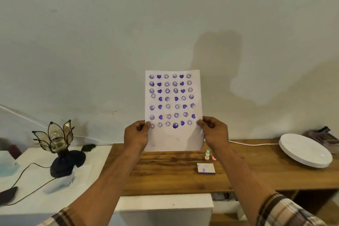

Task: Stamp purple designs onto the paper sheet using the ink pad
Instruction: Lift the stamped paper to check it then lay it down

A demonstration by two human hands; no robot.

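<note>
Now both hands, left hand (136, 134) and right hand (214, 132), pinch the lower edges of the paper sheet (173, 110), holding it upright above the worktop (165, 174), probably to check the purple designs; ink pad (205, 168) and stamps (207, 155) lie below.

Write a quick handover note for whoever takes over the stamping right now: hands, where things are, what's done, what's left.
Left hand: gripping the paper sheet's left edge.
Right hand: gripping its right edge; sheet held upright above the wooden table.
Ink pad: flat on the table, below the right hand.
Stamps: small ones just behind the pad; nobody holds one.
Done: seven rows of purple hearts and smileys.
Left: the bottom strip is blank; lay the sheet down if more stamping is wanted.
</note>
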